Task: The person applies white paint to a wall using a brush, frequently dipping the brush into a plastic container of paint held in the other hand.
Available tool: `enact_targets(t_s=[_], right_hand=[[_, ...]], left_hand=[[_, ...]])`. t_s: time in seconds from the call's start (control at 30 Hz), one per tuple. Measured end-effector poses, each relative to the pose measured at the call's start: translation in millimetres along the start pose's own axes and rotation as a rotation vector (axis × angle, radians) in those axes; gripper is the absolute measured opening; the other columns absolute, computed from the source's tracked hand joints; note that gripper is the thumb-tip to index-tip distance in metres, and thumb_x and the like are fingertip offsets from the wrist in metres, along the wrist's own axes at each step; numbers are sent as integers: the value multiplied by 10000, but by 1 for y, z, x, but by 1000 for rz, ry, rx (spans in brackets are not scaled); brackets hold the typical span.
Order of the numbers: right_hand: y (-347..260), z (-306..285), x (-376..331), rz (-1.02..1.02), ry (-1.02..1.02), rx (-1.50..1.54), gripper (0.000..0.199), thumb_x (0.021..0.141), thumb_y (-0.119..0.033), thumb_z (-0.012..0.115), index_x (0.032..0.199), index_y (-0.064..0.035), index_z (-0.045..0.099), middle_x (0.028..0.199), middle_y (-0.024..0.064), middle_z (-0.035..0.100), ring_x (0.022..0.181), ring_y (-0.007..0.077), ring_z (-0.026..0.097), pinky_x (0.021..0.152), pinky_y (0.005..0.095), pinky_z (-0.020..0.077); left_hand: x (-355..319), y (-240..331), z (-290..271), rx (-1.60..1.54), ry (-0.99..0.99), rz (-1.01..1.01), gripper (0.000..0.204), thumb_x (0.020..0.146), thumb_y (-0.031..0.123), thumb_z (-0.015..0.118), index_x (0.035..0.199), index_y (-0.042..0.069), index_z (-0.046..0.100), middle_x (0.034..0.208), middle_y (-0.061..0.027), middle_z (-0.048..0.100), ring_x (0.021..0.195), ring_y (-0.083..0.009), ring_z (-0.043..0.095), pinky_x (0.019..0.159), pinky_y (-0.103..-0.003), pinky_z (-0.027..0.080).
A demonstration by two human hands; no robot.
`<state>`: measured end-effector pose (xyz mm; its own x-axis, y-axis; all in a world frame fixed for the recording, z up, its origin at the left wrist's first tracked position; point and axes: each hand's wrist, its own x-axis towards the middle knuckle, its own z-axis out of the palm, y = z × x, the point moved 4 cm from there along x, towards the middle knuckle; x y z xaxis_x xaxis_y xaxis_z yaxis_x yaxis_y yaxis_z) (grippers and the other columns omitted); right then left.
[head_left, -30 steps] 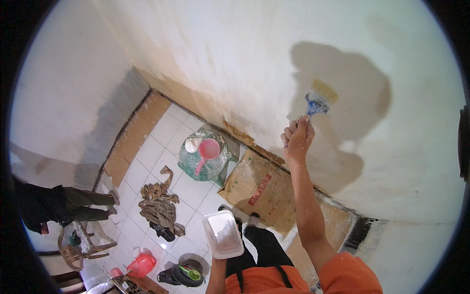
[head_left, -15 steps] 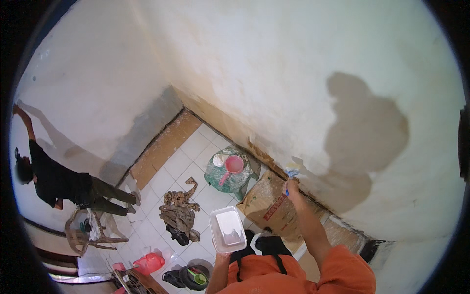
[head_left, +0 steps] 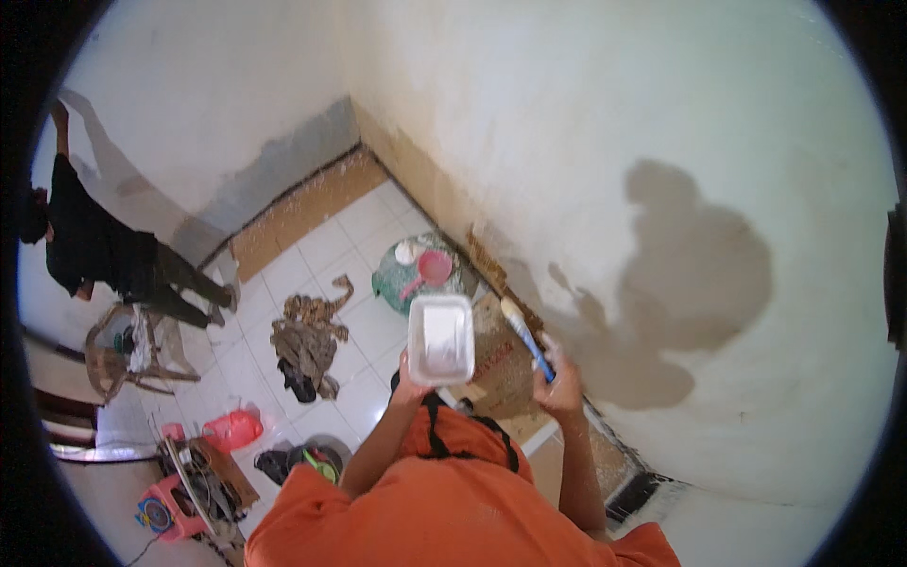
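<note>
My left hand (head_left: 410,380) grips the near left edge of a white rectangular tub (head_left: 416,326), with white paint lying in its bottom. In my right hand (head_left: 564,386) is a paintbrush (head_left: 525,338) with a blue handle and pale bristles. The brush tilts up and to the left, its bristles pointing away from me and apart from the right-hand wall (head_left: 586,189). Wall and bristles do not touch. The tub sits to the left of the brush, level in front of my body.
A green stool (head_left: 385,283) bears a pink dipper (head_left: 435,267). Crumpled cloth (head_left: 307,345) lies on white tiles, and cardboard (head_left: 496,354) lines the right wall's foot. At left, a person in black (head_left: 104,246) reaches to the wall beside a wooden chair (head_left: 104,359).
My right hand has drawn the brush back from the wall's foot toward the tub. The tub has risen in view. My view has shifted, and the other person's arm is higher on the wall.
</note>
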<state>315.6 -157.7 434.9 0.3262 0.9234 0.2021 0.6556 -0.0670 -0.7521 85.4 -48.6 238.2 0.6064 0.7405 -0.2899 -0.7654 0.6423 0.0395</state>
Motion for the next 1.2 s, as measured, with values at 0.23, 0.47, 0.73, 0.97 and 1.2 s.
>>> enact_targets(t_s=[0.23, 0.47, 0.73, 0.97, 1.2], right_hand=[[-119, -29, 75, -114, -160, 106, 283, 831, 10, 573, 1113, 27, 602, 937, 199, 643, 671, 296, 636, 675, 375, 513], [-185, 14, 144, -378, -182, -206, 208, 732, 45, 593, 935, 35, 640, 858, 213, 605, 744, 398, 577, 671, 415, 479], [-173, 94, 190, -318, -369, -114, 176, 744, -45, 673, 904, 26, 664, 796, 198, 623, 761, 355, 619, 695, 396, 501], [-119, 151, 208, -269, -191, -71, 230, 758, -170, 736, 876, 19, 677, 805, 203, 656, 753, 336, 643, 721, 390, 506], [-129, 179, 231, -198, -398, -275, 265, 771, -205, 731, 891, 28, 688, 855, 215, 670, 783, 370, 638, 726, 403, 506]], left_hand=[[45, 6, 81, -112, -87, -156, 497, 976, 321, 382, 1376, 34, 448, 1325, -184, 533, 1201, -356, 539, 1018, -561, 426], [72, 40, 103, 272, -113, -51, 421, 977, 297, 391, 1287, 45, 522, 1229, -137, 606, 1151, -304, 586, 1001, -516, 458], [91, 91, 114, 125, -182, -184, 445, 989, 310, 376, 1306, 25, 506, 1239, -152, 600, 1131, -297, 598, 982, -494, 480], [100, 123, 139, 216, -403, -115, 562, 948, 420, 474, 1367, 46, 445, 1282, -157, 560, 1130, -325, 591, 964, -508, 495], [114, 145, 133, 112, -356, -285, 558, 922, 419, 499, 1340, 51, 461, 1206, -149, 588, 1075, -313, 613, 927, -488, 520]])
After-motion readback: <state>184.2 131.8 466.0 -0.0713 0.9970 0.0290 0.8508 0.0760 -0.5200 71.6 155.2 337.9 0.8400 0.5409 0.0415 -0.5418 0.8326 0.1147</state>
